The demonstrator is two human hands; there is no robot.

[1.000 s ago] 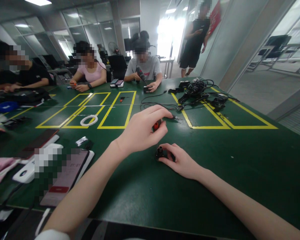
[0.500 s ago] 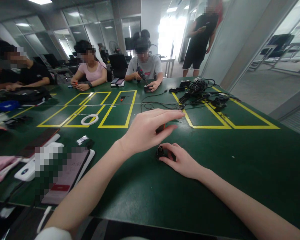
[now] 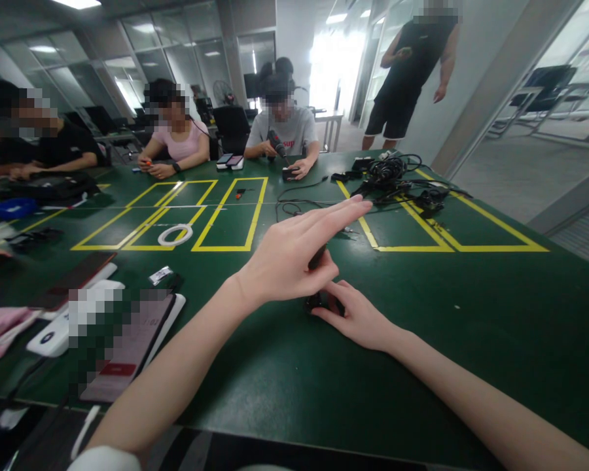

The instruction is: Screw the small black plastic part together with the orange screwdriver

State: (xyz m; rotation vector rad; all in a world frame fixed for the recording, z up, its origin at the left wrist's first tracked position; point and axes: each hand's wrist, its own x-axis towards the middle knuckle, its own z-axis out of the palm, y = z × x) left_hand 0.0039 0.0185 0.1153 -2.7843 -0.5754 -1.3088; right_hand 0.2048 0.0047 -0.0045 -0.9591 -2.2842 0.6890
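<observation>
Black part [image 3: 313,303] pinched at the right hand [image 3: 351,317], left hand [image 3: 294,255] above

Nearest, the front edge of the green tabletop [image 3: 294,392] crosses this side of the black part. Two forearms reach over that edge, the left forearm [image 3: 186,366] and the right forearm [image 3: 471,392], converging on the part. Well to its left lies a phone [image 3: 132,347], partly behind the left forearm. The black part sits low at the tabletop, partly covered; the right hand is clamped on it from its right side, thumb and forefinger bent. Over it the left hand arches, fingers stretched away to the right, thumb crooked beside a dark object [image 3: 318,257]; how firmly it grips, I cannot tell. Right of the part, green surface spreads, with one pale speck [image 3: 456,307], to the slanting right edge. Beyond the part, a white ring [image 3: 175,226] lies to the left, tangled cables [image 3: 387,171] to the right.
</observation>
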